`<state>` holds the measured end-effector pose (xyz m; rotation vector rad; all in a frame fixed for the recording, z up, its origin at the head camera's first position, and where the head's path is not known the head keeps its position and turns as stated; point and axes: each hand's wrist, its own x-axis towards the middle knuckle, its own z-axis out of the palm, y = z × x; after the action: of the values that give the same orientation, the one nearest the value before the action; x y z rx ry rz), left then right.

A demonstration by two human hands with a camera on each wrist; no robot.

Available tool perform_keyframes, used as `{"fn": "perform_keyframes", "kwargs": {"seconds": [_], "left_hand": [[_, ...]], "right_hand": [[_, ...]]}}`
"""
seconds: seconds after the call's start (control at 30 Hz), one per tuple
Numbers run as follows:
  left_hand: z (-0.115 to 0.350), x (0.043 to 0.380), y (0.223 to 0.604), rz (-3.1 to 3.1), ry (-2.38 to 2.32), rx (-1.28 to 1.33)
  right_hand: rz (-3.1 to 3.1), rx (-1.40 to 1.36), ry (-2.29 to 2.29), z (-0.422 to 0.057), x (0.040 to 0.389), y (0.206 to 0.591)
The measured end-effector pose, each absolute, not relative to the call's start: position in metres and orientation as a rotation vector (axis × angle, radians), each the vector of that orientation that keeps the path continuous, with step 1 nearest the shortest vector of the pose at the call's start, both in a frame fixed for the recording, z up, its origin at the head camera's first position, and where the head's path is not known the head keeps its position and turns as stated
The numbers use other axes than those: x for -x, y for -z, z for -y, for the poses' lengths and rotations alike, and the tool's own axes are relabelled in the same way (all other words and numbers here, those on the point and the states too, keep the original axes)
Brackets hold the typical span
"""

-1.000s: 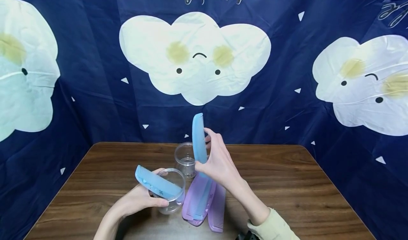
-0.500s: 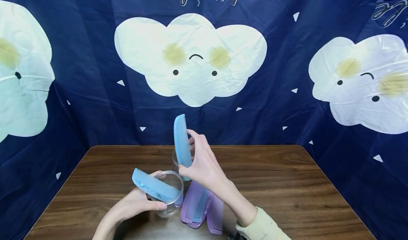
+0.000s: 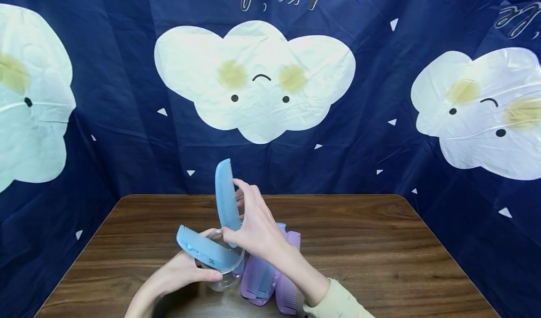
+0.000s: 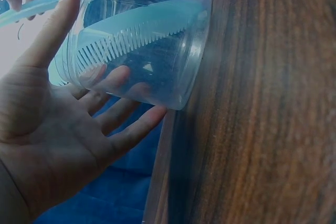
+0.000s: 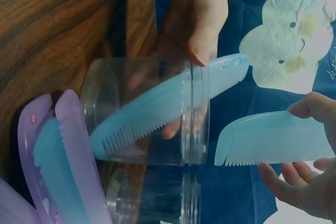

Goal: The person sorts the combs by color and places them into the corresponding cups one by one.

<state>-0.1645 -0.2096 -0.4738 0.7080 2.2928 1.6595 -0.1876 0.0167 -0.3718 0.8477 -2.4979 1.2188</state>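
Blue comb (image 3: 226,200), pinched in right fingers (image 5: 278,184), points six o'clock toward a cup (image 3: 227,278) left fingers (image 4: 137,131) grip, likely for steadiness (contact unclear).

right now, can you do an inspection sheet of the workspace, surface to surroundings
Surface: brown wood-grain table
Job's things: clear cup with a blue comb leaning out past its rim; raised blue comb outside its mouth
Clutter: purple combs and another blue comb piled together; second clear cup
Hands: left hand grips the first cup; right hand pinches the raised comb
Cables: nothing seen
Surroundings: navy cloth printed with white clouds
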Motion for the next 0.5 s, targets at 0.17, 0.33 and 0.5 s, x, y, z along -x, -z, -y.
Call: {"fn": "perform_keyframes", "kwargs": {"seconds": [0.17,0.33,0.5], "left_hand": [[0.209,0.165,0.474,-2.271,-1.658,-0.704],[0.21,0.165,0.473,-2.29,-1.643,-0.68],[0.21,0.165,0.473,-2.295,-1.649,-0.685]], "right_hand": [[2.505,-0.886,-1.196,-0.012,0.186,0.376],[2.519,-0.936,-1.136,-0.009,0.185,0.382],[2.519,-0.968,-1.071,-0.006,0.183,0.389]]}}
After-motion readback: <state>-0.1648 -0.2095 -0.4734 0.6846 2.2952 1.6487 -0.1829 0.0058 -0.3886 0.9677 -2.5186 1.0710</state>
